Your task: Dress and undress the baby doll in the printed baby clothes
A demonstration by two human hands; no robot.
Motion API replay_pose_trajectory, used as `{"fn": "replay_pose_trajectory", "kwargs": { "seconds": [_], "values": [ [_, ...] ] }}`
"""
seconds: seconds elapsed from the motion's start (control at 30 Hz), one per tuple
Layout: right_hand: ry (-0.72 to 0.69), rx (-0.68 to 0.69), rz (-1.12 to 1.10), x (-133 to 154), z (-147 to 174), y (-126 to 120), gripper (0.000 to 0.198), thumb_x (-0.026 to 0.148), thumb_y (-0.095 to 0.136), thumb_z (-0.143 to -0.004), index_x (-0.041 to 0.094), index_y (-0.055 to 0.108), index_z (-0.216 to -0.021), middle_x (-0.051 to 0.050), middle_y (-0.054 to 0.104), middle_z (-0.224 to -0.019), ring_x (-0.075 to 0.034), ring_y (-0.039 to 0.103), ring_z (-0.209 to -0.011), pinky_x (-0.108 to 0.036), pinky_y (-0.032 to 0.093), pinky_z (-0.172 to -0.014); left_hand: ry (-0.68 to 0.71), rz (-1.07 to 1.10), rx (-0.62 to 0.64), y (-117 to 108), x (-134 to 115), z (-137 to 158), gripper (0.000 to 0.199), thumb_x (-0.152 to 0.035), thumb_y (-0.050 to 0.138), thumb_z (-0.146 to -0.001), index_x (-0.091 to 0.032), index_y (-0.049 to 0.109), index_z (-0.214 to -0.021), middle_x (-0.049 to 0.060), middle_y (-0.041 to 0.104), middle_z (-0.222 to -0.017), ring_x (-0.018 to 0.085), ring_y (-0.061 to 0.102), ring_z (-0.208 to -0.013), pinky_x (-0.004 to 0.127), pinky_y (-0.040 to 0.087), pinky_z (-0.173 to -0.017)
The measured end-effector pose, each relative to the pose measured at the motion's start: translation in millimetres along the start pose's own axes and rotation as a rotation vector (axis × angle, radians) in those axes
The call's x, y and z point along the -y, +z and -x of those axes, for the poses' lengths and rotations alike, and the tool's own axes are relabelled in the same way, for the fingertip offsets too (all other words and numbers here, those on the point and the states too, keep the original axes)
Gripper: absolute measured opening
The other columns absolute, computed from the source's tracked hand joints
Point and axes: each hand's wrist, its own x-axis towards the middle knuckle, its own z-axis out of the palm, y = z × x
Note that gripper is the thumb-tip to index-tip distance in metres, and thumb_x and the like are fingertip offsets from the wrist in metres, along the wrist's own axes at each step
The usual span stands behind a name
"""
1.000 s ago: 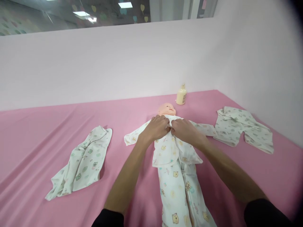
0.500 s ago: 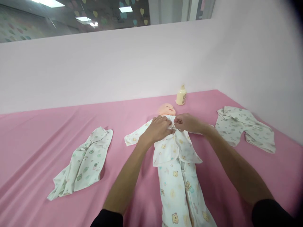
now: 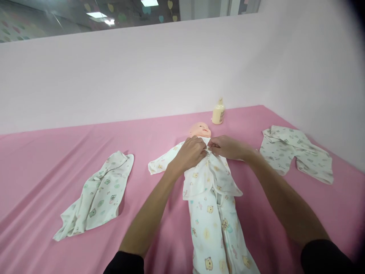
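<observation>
A baby doll (image 3: 200, 129) lies on its back, its head toward the wall. It wears a white baby jacket (image 3: 196, 182) with a bear print and matching trousers (image 3: 207, 228). My left hand (image 3: 191, 153) is closed on the jacket's front edge just below the neck. Across from it, my right hand (image 3: 225, 147) pinches the other side of the same opening near the collar. The fingertips of both hands nearly meet, and the fastening between them is mostly hidden. Below my hands the jacket fronts lie together, parting at the hem.
Pink cloth (image 3: 94, 148) covers the surface, with creases at the left. A printed baby top (image 3: 99, 194) lies on the left, and small printed trousers (image 3: 296, 152) lie on the right. A cream pump bottle (image 3: 218, 113) stands behind the doll, near the white wall (image 3: 128, 76).
My hands stay at the jacket's neckline, with fingers shifted slightly and the right hand a little nearer the collar. The whole view has tilted down a bit.
</observation>
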Motion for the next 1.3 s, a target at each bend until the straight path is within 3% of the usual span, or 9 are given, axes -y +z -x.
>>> {"fn": "replay_pose_trajectory", "kwargs": {
  "seconds": [0.4, 0.63, 0.93, 1.1, 1.2, 1.3],
  "values": [
    [-0.078, -0.038, 0.068, -4, -4, 10, 0.018, 0.023, 0.044, -0.090, 0.021, 0.045, -0.072, 0.001, 0.054, -0.068, -0.013, 0.045, -0.062, -0.028, 0.029, -0.058, -0.020, 0.125, 0.055, -1, 3, 1, 0.016, -0.018, 0.040, -0.090, -0.018, 0.046, -0.075, 0.004, 0.057, -0.086, 0.019, 0.049, -0.087, 0.035, 0.040, -0.079],
    [-0.072, -0.067, 0.060, -3, -7, 13, 0.015, 0.023, 0.045, -0.087, 0.021, 0.040, -0.073, 0.002, 0.052, -0.070, -0.013, 0.042, -0.062, -0.027, 0.029, -0.057, -0.111, 0.157, 0.058, 6, 5, 1, 0.017, -0.024, 0.042, -0.090, -0.018, 0.043, -0.075, 0.005, 0.056, -0.086, 0.021, 0.049, -0.087, 0.036, 0.039, -0.075],
    [-0.008, -0.153, 0.064, 4, -6, 14, 0.008, 0.024, 0.056, -0.075, 0.021, 0.048, -0.074, 0.003, 0.055, -0.068, -0.012, 0.043, -0.062, -0.026, 0.026, -0.056, -0.124, 0.185, 0.035, 3, 3, 1, 0.017, -0.020, 0.040, -0.090, -0.017, 0.057, -0.086, 0.005, 0.060, -0.099, 0.021, 0.051, -0.098, 0.038, 0.041, -0.084],
    [0.039, -0.208, 0.089, 2, -5, 8, 0.012, 0.025, 0.056, -0.075, 0.021, 0.046, -0.071, 0.004, 0.051, -0.064, -0.012, 0.041, -0.060, -0.027, 0.025, -0.055, -0.106, 0.151, 0.044, -7, 7, 4, 0.017, -0.020, 0.042, -0.089, -0.017, 0.059, -0.091, 0.006, 0.061, -0.101, 0.021, 0.052, -0.100, 0.039, 0.042, -0.089],
    [0.124, -0.263, 0.104, 5, 2, 2, 0.012, 0.027, 0.055, -0.078, 0.021, 0.046, -0.075, 0.001, 0.054, -0.071, -0.013, 0.044, -0.064, -0.027, 0.027, -0.057, -0.184, 0.204, 0.045, -19, 10, 8, 0.014, -0.025, 0.047, -0.088, -0.019, 0.059, -0.090, 0.004, 0.062, -0.102, 0.020, 0.052, -0.100, 0.039, 0.042, -0.091],
    [0.190, -0.218, 0.165, 18, 13, 3, 0.022, 0.040, 0.055, -0.084, 0.021, 0.046, -0.076, -0.001, 0.057, -0.074, -0.015, 0.047, -0.066, -0.028, 0.027, -0.057, -0.244, 0.273, 0.067, -27, 10, 10, 0.013, -0.029, 0.048, -0.088, -0.021, 0.058, -0.090, 0.001, 0.062, -0.102, 0.020, 0.052, -0.100, 0.038, 0.043, -0.088]
  ]
}}
